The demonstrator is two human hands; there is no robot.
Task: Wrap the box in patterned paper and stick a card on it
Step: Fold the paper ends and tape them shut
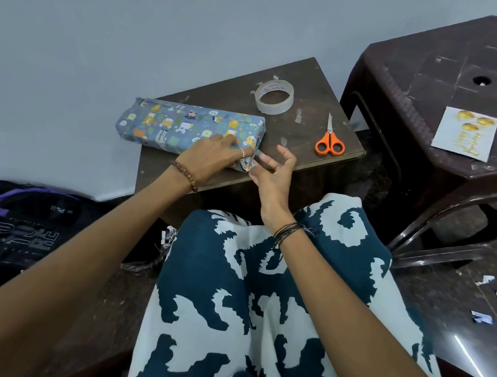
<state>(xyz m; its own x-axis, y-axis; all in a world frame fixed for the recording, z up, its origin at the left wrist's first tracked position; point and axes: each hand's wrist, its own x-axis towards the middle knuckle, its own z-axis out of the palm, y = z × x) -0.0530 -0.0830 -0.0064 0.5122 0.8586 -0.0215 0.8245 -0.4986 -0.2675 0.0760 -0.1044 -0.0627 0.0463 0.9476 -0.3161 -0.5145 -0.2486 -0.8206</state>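
A long box wrapped in blue paper with cartoon animals lies on a small dark wooden table. My left hand presses down on the box's near right end, holding the folded paper flat. My right hand is beside that same end, thumb and fingertips touching the paper flap and a short strip of clear tape. A white card with gold balloons lies on the dark plastic stool to the right.
A roll of clear tape and orange-handled scissors lie on the table behind and right of the box. A dark backpack sits on the floor at left. Paper scraps litter the floor at right. My patterned lap fills the foreground.
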